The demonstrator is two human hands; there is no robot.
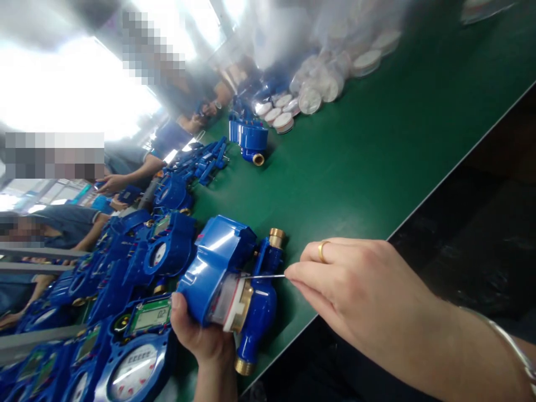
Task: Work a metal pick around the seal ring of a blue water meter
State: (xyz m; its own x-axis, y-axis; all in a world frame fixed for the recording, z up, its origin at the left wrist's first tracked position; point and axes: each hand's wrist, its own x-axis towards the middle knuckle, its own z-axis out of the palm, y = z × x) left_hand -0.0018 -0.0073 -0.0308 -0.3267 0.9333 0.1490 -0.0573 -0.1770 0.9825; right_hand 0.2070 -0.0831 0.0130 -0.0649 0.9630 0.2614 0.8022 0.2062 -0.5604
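Note:
My left hand (201, 335) grips a blue water meter (228, 268) from below, tilted on its side with brass threaded ends at top and bottom. My right hand (355, 290), with a gold ring on one finger, pinches a thin metal wire (263, 276) whose tip reaches the gap between the meter's blue cover and its brass ring. Both hands hover over the green table (377, 151) near its front edge.
Several blue meters with dials and displays (138, 335) crowd the left side. More blue meter bodies (251, 139) and white round discs (285, 120) lie farther back. Other people's arms (125, 178) work along the far left side. The table's edge runs diagonally at right.

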